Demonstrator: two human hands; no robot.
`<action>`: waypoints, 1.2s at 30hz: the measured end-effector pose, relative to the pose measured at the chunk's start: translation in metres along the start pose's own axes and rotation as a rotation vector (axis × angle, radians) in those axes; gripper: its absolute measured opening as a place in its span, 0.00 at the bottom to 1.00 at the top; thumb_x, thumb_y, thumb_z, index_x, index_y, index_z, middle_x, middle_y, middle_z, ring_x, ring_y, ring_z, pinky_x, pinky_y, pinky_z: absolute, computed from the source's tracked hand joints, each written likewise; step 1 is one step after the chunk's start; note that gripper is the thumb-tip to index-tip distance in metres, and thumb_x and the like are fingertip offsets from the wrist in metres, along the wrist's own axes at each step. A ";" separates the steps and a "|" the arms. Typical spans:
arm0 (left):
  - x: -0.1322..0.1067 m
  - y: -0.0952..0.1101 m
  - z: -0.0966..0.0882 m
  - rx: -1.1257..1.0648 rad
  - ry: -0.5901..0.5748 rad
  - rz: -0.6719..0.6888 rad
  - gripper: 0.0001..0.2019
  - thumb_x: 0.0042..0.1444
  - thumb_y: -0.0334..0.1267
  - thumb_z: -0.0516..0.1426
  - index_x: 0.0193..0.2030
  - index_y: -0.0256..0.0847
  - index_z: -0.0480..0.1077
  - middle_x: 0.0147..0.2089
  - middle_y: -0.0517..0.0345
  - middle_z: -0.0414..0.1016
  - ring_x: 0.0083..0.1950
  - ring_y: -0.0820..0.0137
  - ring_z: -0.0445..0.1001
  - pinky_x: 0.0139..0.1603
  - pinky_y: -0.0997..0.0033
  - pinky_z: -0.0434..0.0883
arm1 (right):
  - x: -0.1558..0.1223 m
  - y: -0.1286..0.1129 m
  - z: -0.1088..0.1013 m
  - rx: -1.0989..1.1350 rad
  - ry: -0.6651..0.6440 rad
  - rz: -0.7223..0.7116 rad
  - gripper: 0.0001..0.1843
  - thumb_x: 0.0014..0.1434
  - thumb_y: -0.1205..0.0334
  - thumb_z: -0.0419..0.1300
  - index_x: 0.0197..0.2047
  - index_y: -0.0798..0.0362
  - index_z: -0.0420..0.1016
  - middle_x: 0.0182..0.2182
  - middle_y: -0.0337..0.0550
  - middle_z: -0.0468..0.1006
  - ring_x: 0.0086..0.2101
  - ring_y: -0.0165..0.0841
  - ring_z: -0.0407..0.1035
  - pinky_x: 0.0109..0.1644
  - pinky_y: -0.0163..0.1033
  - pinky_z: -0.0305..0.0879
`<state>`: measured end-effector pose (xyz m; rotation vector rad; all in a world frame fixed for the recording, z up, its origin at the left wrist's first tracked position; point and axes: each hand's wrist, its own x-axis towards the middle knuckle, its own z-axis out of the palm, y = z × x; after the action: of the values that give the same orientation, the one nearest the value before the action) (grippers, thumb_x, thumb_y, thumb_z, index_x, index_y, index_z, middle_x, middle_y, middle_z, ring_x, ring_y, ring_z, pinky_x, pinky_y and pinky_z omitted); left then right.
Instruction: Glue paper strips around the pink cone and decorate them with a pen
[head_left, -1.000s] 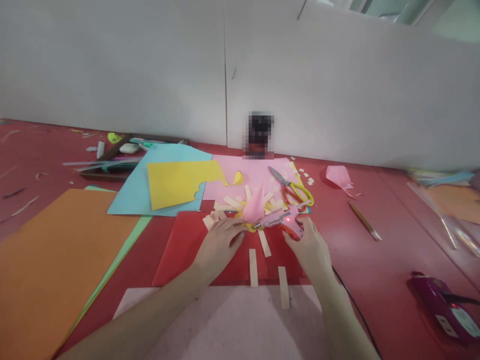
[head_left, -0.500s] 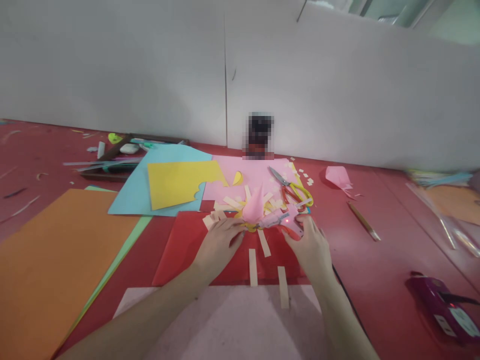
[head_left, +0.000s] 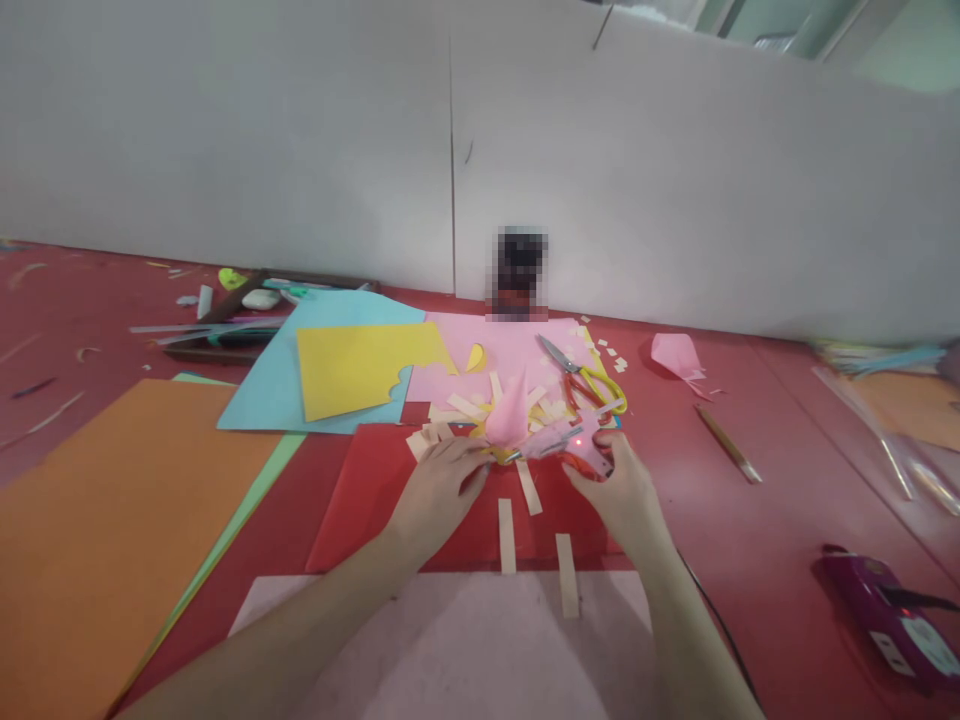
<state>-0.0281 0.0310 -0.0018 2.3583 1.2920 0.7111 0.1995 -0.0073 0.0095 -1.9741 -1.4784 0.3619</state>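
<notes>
R hand [head_left: 624,487] clamped on glue gun [head_left: 583,440], pink cone [head_left: 508,414] beside L hand [head_left: 439,488], grip unclear

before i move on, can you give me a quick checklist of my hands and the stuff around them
1. Right hand holding the glue gun: ok, its fingers are around the handle.
2. Glue gun switched on: ok, judging by its glowing red light.
3. Left hand firm on the yellow flower: cannot tell; the fingertips are at its edge.
4. Nozzle well away from the left hand: not ok, it points toward nearby fingertips.
5. Nozzle touching the yellow flower: cannot tell, too small.
6. Scissors well away from the glue gun: not ok, they lie just beyond it.
</notes>
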 end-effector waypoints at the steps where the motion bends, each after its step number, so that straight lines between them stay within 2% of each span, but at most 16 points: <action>1: 0.000 0.000 0.000 -0.005 -0.003 0.001 0.11 0.58 0.33 0.49 0.42 0.47 0.70 0.48 0.60 0.72 0.50 0.67 0.69 0.53 0.58 0.65 | 0.002 0.002 -0.001 0.038 0.004 0.048 0.22 0.45 0.48 0.60 0.40 0.50 0.63 0.36 0.43 0.72 0.34 0.36 0.67 0.36 0.39 0.61; 6: -0.001 0.002 -0.001 -0.011 0.033 0.012 0.10 0.59 0.34 0.49 0.44 0.46 0.68 0.48 0.58 0.71 0.50 0.67 0.68 0.51 0.60 0.66 | 0.014 0.015 -0.012 0.166 0.176 0.269 0.26 0.42 0.46 0.60 0.41 0.54 0.65 0.31 0.41 0.69 0.31 0.33 0.63 0.34 0.36 0.59; 10: -0.003 0.004 -0.002 0.007 0.059 0.132 0.08 0.61 0.37 0.49 0.39 0.43 0.68 0.40 0.57 0.71 0.44 0.69 0.69 0.45 0.64 0.66 | 0.025 0.036 -0.020 0.196 0.281 0.398 0.21 0.42 0.46 0.58 0.33 0.55 0.65 0.25 0.36 0.65 0.26 0.30 0.58 0.30 0.35 0.56; 12: -0.005 0.005 -0.004 -0.007 0.005 0.222 0.07 0.61 0.38 0.49 0.37 0.41 0.67 0.37 0.59 0.71 0.40 0.70 0.69 0.42 0.68 0.66 | 0.029 0.049 -0.021 0.153 0.299 0.405 0.21 0.41 0.47 0.58 0.32 0.55 0.65 0.24 0.35 0.64 0.26 0.30 0.57 0.29 0.36 0.55; 14: -0.008 0.007 -0.006 -0.019 -0.095 0.348 0.08 0.61 0.39 0.50 0.37 0.41 0.67 0.36 0.60 0.71 0.38 0.72 0.68 0.40 0.70 0.65 | 0.032 0.059 -0.020 0.040 0.303 0.393 0.20 0.40 0.48 0.58 0.31 0.55 0.65 0.24 0.38 0.65 0.28 0.33 0.59 0.31 0.38 0.56; 17: -0.013 0.015 -0.011 0.039 -0.259 0.569 0.10 0.59 0.44 0.51 0.36 0.40 0.66 0.36 0.60 0.71 0.37 0.71 0.67 0.39 0.70 0.63 | 0.032 0.068 -0.016 -0.112 0.274 0.402 0.20 0.41 0.49 0.57 0.34 0.56 0.67 0.30 0.46 0.69 0.32 0.38 0.62 0.35 0.41 0.57; 20: -0.018 0.026 -0.013 0.135 -0.357 0.691 0.11 0.57 0.47 0.53 0.34 0.40 0.65 0.36 0.60 0.70 0.36 0.70 0.66 0.38 0.68 0.62 | 0.030 0.069 -0.014 -0.179 0.256 0.416 0.23 0.44 0.47 0.56 0.38 0.56 0.67 0.36 0.52 0.70 0.37 0.42 0.64 0.39 0.43 0.58; 23: -0.020 0.032 -0.012 0.217 -0.387 0.737 0.08 0.59 0.40 0.51 0.31 0.40 0.64 0.35 0.59 0.68 0.34 0.71 0.64 0.37 0.68 0.62 | 0.027 0.064 -0.015 -0.187 0.293 0.417 0.25 0.46 0.43 0.55 0.39 0.56 0.66 0.37 0.53 0.69 0.39 0.44 0.64 0.41 0.44 0.59; 27: -0.021 0.031 -0.011 0.266 -0.345 0.775 0.10 0.59 0.29 0.48 0.28 0.39 0.63 0.30 0.59 0.67 0.30 0.72 0.63 0.33 0.69 0.61 | 0.024 0.056 -0.020 -0.170 0.354 0.350 0.23 0.48 0.43 0.53 0.37 0.56 0.66 0.34 0.51 0.68 0.39 0.43 0.63 0.43 0.45 0.58; 33: -0.020 0.024 -0.010 0.111 -0.295 0.670 0.11 0.61 0.32 0.46 0.32 0.39 0.67 0.30 0.59 0.71 0.35 0.72 0.68 0.34 0.71 0.64 | 0.021 0.042 -0.024 -0.121 0.421 0.226 0.16 0.50 0.50 0.53 0.36 0.54 0.65 0.34 0.49 0.68 0.38 0.42 0.63 0.42 0.45 0.59; 36: -0.019 0.022 -0.011 0.122 -0.345 0.627 0.10 0.62 0.33 0.47 0.35 0.39 0.67 0.33 0.60 0.73 0.35 0.72 0.69 0.35 0.72 0.65 | 0.021 0.038 -0.024 -0.107 0.455 0.154 0.12 0.51 0.53 0.53 0.34 0.53 0.65 0.31 0.47 0.68 0.37 0.41 0.62 0.42 0.45 0.59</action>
<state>-0.0287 0.0038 0.0138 2.8472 0.4567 0.3570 0.2492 -0.0018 0.0070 -2.0850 -1.0788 -0.1042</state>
